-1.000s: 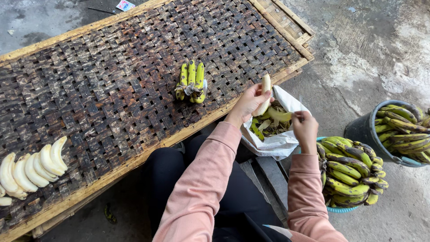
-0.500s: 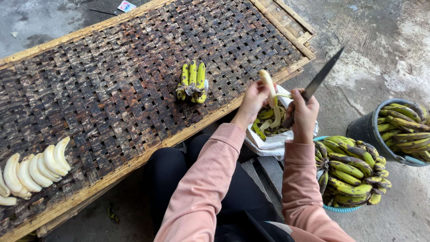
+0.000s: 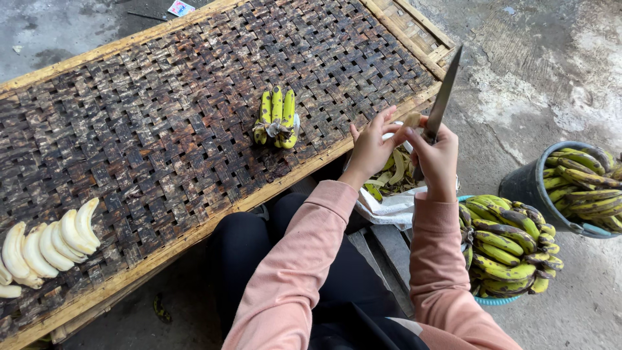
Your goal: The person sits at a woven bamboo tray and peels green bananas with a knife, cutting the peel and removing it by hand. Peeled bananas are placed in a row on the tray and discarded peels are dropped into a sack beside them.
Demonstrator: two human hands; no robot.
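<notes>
My right hand grips a knife with its long blade pointing up and away. My left hand holds a peeled banana, mostly hidden behind the fingers, just left of the blade. Both hands hover over a white bag of banana peels beside the woven bamboo rack. A small bunch of yellow-green bananas lies on the rack, left of my left hand.
Several peeled white bananas lie in a row at the rack's left end. A blue basket and a dark bucket on the concrete floor at the right are piled with green-yellow bananas. My dark-trousered legs are below.
My right hand has lifted the knife out of the bag and turned its blade upright. The strips of peel have dropped away and my left hand now holds the banana close to the blade.
</notes>
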